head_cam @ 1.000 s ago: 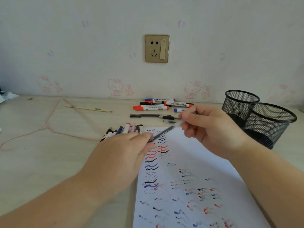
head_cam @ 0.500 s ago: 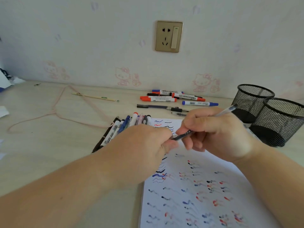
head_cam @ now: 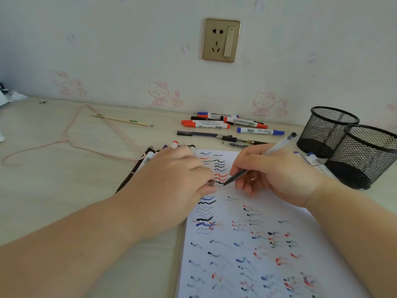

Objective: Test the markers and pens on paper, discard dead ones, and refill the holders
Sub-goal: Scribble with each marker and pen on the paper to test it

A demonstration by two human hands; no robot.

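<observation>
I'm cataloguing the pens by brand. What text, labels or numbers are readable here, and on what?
"WHITEBOARD": blue-capped marker nearest the wall, only just legible.
Red-capped markers: barrel print too blurred.
Blue marker: barcode, unreadable.
Paper: only squiggles.
Wall socket: no text.

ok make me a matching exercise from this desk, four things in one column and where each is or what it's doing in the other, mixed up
Things:
1. pen
2. pen cap
3. mesh holders
4. pink hanger

Places or states:
A. lying flat on the desk, far left
B. pinched in the left hand, at the paper's left edge
C. standing at the right, nothing showing above the rims
D. gripped in the right hand, tip down on the paper

Pairs: 1-D, 2-B, 3-C, 4-A
</observation>
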